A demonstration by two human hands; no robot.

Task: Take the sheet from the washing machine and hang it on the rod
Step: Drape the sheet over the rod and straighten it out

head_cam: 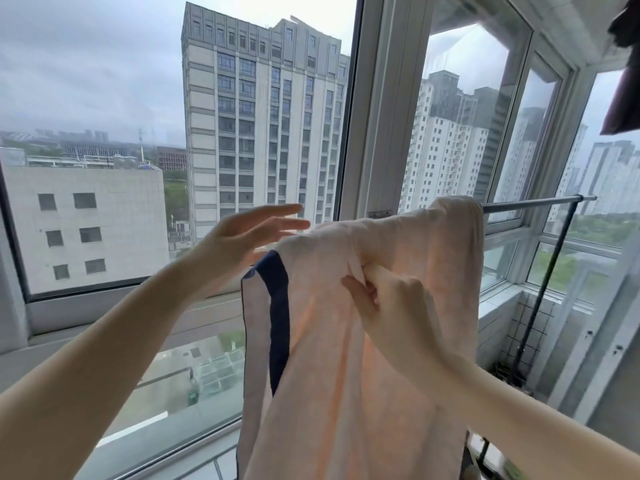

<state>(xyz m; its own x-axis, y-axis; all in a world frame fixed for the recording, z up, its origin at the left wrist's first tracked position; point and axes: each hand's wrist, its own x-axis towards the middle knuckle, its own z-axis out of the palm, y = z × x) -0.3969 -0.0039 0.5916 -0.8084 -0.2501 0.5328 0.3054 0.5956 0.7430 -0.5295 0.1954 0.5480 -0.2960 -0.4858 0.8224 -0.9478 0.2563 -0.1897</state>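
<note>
A pale pink sheet (332,358) with a dark blue band along its left edge hangs draped over a thin metal rod (540,201) in front of the window. The cloth covers the rod's left part; only the right end shows. My right hand (388,306) pinches a fold of the sheet near its top. My left hand (242,237) is raised beside the sheet's upper left corner, fingers stretched out and apart, holding nothing. The washing machine is out of view.
Large windows (173,150) stand right behind the rod, with a sill below. The rod's dark upright leg (540,289) stands at the right by a tiled wall. Dark clothes (623,81) hang at the top right.
</note>
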